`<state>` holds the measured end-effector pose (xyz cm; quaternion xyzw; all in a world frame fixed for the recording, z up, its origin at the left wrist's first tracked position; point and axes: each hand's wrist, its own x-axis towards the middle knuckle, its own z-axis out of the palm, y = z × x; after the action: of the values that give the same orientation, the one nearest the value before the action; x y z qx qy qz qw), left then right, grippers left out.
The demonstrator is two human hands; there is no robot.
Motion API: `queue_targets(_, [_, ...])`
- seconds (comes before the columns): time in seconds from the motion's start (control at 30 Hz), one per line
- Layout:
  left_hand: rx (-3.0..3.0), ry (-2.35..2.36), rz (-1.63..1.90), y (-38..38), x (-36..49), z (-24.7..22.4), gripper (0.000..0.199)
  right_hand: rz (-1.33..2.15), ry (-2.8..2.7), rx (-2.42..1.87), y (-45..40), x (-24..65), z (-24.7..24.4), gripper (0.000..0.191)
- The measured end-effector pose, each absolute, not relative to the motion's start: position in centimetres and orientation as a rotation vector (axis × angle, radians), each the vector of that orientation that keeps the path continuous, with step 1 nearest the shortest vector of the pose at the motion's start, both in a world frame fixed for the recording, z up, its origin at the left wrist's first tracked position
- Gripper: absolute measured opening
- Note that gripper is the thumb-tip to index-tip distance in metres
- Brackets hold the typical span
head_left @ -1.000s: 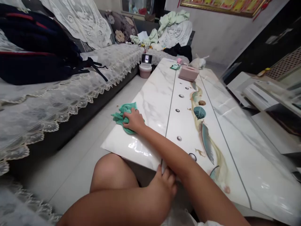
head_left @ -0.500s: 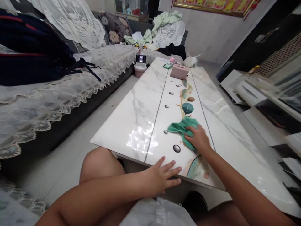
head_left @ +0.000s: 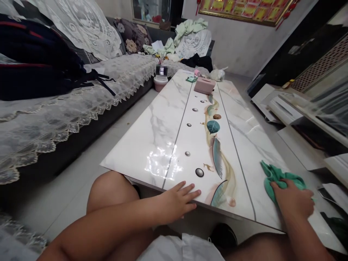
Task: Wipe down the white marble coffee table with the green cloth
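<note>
Left hand (head_left: 178,201) is resting, fingers spread and grasping nothing, at the table's (head_left: 141,145) near edge. Right hand (head_left: 295,199) is clutching the green cloth (head_left: 274,174) on the table's right side, apparently wiping; the next move is calling for even pressure there. Versus 0.5 s earlier, the cloth is sitting right of the table's decorated middle, no longer on it.

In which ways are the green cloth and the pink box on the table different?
The cloth is green, soft and crumpled; the box is pink with a firm, boxy shape. The cloth is under the right hand, near the person; the box stands untouched towards the far end. Both are on the white, marble-patterned table.
</note>
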<state>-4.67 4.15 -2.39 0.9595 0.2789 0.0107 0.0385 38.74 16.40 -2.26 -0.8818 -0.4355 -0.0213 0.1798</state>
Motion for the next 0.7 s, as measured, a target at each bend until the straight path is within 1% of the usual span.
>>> queue_targets(0.2, [3.008, 0.926, 0.020, 3.4, -4.3, -3.2, 0.051, -0.048, -1.196, -2.552, 12.4, 35.0, -2.1, 0.068])
queue_targets(0.3, [3.060, 0.932, 0.054, 2.6, -3.9, -3.2, 0.051, -0.063, -1.332, -2.542, 12.7, 31.1, -1.6, 0.063])
queue_targets(0.37, [3.135, 0.806, 0.102, 1.8, -3.7, -3.2, 0.046, -0.055, -1.495, -2.487, 13.6, 27.4, -1.2, 0.057])
queue_targets(0.43, [3.181, 0.645, 0.146, 1.1, -3.5, -3.3, 0.037, -0.046, -1.690, -2.395, 14.8, 22.8, -0.7, 0.049])
queue_targets(0.53, [3.171, 0.515, 0.098, 0.4, -3.1, -3.7, 0.032, -0.025, -2.026, -2.183, 16.5, 14.9, 0.3, 0.037])
queue_targets(0.6, [3.157, 0.496, 0.018, 0.4, -2.6, -4.0, 0.030, 0.051, -2.256, -2.022, 17.2, 9.4, 1.1, 0.035])
queue_targets(0.7, [3.120, 0.511, -0.089, 1.0, -1.6, -4.4, 0.026, 0.214, -2.536, -1.716, 17.2, 1.5, 2.0, 0.037])
